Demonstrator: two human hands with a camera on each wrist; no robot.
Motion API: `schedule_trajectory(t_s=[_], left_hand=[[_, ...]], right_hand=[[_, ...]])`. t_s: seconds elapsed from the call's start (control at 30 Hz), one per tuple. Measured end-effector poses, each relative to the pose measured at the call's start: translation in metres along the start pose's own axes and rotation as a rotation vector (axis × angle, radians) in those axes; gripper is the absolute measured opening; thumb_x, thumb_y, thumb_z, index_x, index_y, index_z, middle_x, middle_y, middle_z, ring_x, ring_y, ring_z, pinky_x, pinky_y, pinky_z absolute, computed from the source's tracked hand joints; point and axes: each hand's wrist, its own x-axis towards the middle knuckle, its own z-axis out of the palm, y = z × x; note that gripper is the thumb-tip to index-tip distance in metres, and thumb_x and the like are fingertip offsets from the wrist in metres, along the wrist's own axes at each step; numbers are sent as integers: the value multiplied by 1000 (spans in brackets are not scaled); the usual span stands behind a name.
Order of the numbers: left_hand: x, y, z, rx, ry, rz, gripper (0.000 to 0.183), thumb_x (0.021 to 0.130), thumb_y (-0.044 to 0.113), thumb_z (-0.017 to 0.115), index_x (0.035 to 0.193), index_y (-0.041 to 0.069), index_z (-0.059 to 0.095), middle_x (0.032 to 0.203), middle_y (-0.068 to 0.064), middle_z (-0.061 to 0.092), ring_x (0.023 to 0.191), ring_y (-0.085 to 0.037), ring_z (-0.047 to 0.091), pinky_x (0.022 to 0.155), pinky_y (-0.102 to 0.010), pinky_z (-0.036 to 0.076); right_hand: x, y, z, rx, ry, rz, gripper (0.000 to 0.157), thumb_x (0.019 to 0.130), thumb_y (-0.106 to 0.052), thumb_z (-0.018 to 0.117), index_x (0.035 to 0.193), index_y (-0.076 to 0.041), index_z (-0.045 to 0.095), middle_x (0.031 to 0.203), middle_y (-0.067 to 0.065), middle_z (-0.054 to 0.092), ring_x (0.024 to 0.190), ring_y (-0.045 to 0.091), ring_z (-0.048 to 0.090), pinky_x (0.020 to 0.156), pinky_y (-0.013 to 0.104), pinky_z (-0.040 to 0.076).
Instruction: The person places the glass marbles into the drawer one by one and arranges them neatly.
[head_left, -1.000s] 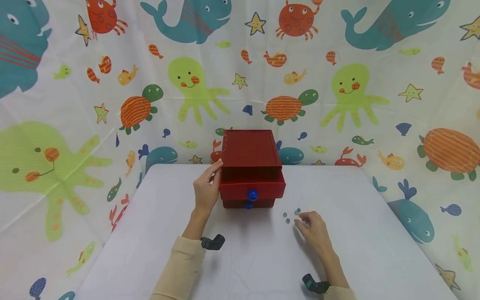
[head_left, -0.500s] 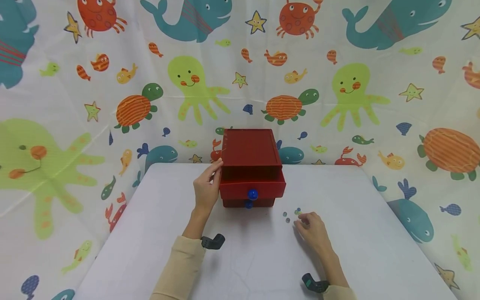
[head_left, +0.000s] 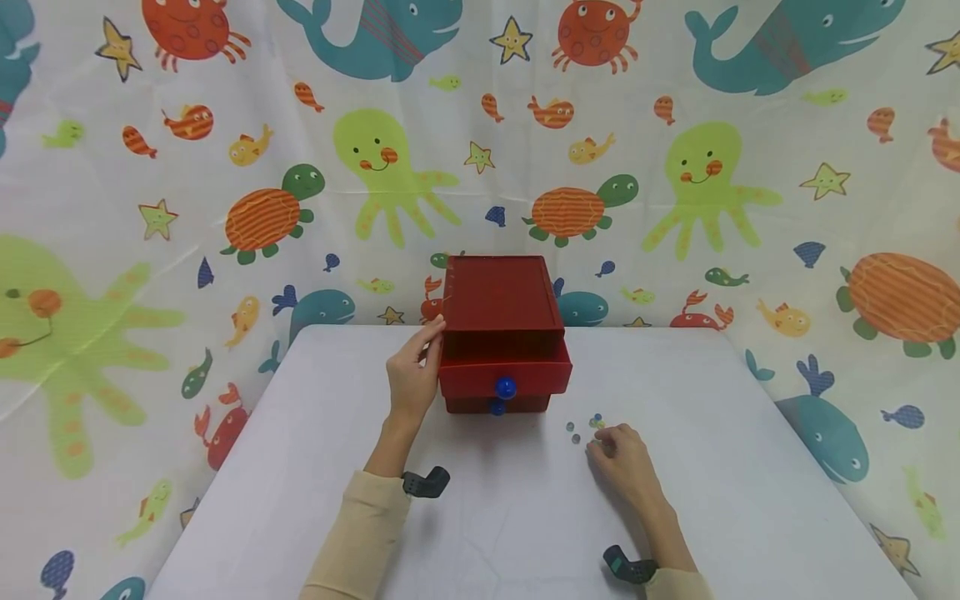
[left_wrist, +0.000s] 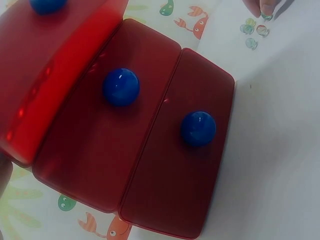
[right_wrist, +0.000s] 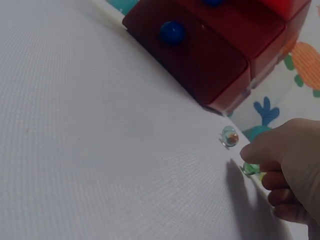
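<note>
"Several marbles [left_wrist: 262, 30] are lying near the red chest [head_left: 497, 292]. How's the green marble [right_wrist: 250, 168] looking to handle?"

"Light, hard and slippery, I'm guessing; best taken round its middle. The right hand [head_left: 626, 467] seems to be pinching it, low over the table [head_left: 742, 467]."

"And the left hand [head_left: 411, 379]?"

"It's resting, straight-fingered, against the chest's side. Neighbouring marbles are crowding the pinch; a drawer [head_left: 472, 381] is jutting forward."
</note>
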Motion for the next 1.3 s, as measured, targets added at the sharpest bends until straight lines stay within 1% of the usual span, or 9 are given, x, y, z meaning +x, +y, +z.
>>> schedule_trajectory(t_s=[0.1, 0.27, 0.4, 0.57, 0.67, 1.0, 1.3], left_hand=[[1, 1, 0, -5, 8, 12, 27, 98, 11, 64, 124, 6, 71, 126, -8, 71, 115, -24, 70, 83, -32, 61], [2, 2, 0, -2, 5, 13, 27, 98, 12, 63, 124, 6, 71, 126, -8, 72, 115, -23, 70, 84, -30, 61], [3, 2, 0, 3, -2, 7, 27, 99, 13, 62, 124, 7, 71, 127, -8, 71, 115, -22, 70, 84, -30, 61], [2, 3, 0, 6, 0, 0, 28, 99, 13, 63, 125, 7, 71, 127, -7, 71, 115, -23, 70, 84, -33, 62], [2, 2, 0, 6, 2, -1, 28, 98, 12, 64, 125, 7, 70, 127, -8, 71, 115, -23, 70, 83, -34, 62], [1, 1, -1, 7, -18, -35, 28, 100, 16, 62, 125, 8, 70, 128, -7, 71, 117, -20, 69, 85, -33, 62], [1, 1, -1, 12, -11, -24, 28, 100, 15, 62, 125, 7, 70, 127, -8, 71, 116, -22, 70, 84, -32, 62]], right_hand=[[0, 1, 0, -9, -6, 5, 27, 91, -22, 68, 112, -5, 70, 102, 8, 64, 101, 27, 62, 92, 48, 57], [1, 0, 1, -16, -2, 3, 26, 91, -21, 68, 111, -5, 71, 102, 9, 64, 103, 28, 63, 93, 48, 57], [1, -1, 2, -15, 7, -7, 24, 90, -20, 68, 109, -5, 72, 102, 9, 65, 104, 29, 63, 95, 49, 57], [0, 0, 4, -27, 15, -14, 22, 90, -19, 67, 107, -5, 73, 102, 9, 65, 104, 29, 63, 94, 49, 57], [1, 1, 5, -29, 11, -6, 22, 90, -18, 68, 106, -5, 73, 102, 9, 65, 103, 28, 63, 95, 49, 57], [1, 0, 3, -26, -5, 10, 22, 90, -18, 69, 107, -4, 73, 102, 9, 65, 103, 28, 63, 95, 49, 57], [1, 1, 2, -21, 7, -8, 23, 90, -20, 69, 107, -4, 73, 103, 10, 65, 103, 29, 64, 93, 49, 58]])
